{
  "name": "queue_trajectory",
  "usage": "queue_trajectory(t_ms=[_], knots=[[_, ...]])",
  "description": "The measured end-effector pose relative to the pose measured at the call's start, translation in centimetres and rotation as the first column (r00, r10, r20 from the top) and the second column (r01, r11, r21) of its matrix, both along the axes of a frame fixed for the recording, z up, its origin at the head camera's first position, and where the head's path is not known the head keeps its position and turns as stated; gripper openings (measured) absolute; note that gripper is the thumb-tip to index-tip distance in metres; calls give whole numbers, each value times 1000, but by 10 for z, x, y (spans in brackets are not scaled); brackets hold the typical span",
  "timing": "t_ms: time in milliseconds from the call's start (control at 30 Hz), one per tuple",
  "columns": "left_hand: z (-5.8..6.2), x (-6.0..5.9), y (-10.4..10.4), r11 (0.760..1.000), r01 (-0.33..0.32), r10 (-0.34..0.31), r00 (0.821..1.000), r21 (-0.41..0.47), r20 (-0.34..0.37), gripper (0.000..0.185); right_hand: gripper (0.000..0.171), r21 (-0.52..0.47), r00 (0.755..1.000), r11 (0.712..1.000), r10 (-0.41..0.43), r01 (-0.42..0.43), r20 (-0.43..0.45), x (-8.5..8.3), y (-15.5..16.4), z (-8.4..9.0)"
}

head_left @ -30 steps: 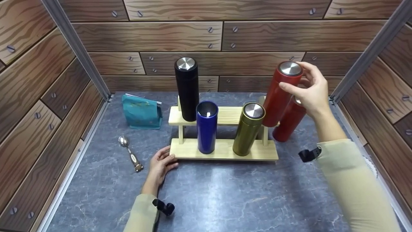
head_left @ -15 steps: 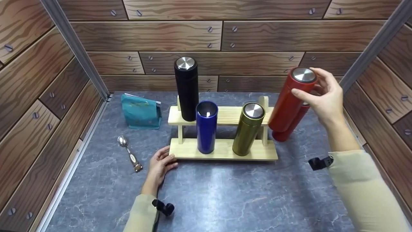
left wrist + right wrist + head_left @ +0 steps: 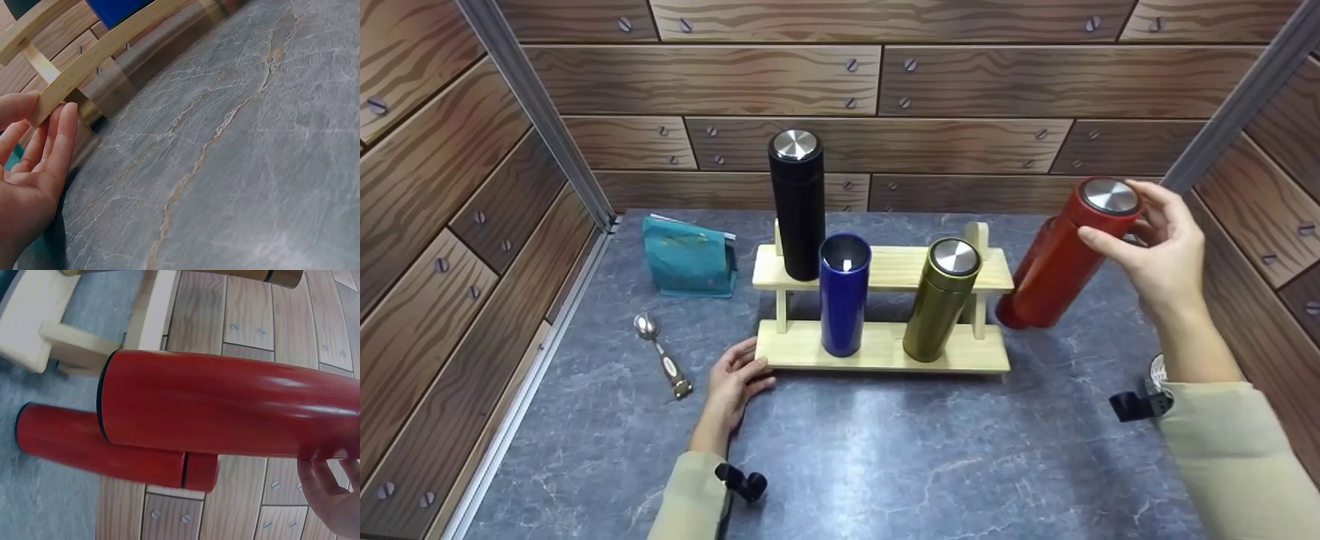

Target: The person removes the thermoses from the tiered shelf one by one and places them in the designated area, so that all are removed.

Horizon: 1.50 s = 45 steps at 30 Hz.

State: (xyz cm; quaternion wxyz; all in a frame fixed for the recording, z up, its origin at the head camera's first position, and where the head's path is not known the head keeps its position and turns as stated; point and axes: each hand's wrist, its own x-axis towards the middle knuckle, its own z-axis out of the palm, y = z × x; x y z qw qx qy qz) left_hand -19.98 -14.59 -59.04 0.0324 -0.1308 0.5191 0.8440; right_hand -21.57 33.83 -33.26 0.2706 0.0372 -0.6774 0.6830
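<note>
My right hand grips a red thermos with a silver lid near its top, thumb on the near side. The right wrist view shows its base above the table. Partly hidden behind it stands a second, smaller red thermos on the table. My left hand holds the left end of a two-tier wooden rack, with the thumb above the lower shelf and fingers beneath. That shelf bears a blue lidless flask and a gold thermos; on the upper shelf stands a black thermos.
A teal pouch stands left of the rack. In front of it lies a spoon with an ornate handle. A white round item is mostly hidden by the right wrist. Wood-patterned walls enclose the grey table at back and sides.
My right hand has carried the red thermos from the upper shelf's right end to the right and lower, past the rack. The left hand stays on the rack.
</note>
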Motion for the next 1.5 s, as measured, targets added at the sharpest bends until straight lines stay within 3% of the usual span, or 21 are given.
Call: queue_trajectory(t_ms=[433, 567, 767, 1167, 1500], knots=[[1, -1, 0, 1000, -5, 5, 1000, 16, -13, 50, 64, 90, 988, 989, -127, 119, 92, 4, 32, -27], [2, -1, -1, 1000, 3, -3, 1000, -3, -9, 51, 62, 67, 979, 986, -161, 154, 127, 2, 40, -35], [2, -3, -1, 1000, 7, -7, 1000, -26, 2, 52, 62, -16, 970, 983, -176, 181, 170, -8, 57, -49], [1, -1, 1, 1000, 2, -2, 1000, -20, 18, 52, 63, -8, 927, 964, -255, 268, 274, -23, 79, -63], [1, -1, -1, 1000, 13, -14, 1000, -7, -12, 53, 66, 13, 914, 954, -291, 300, 282, -40, 77, -71]])
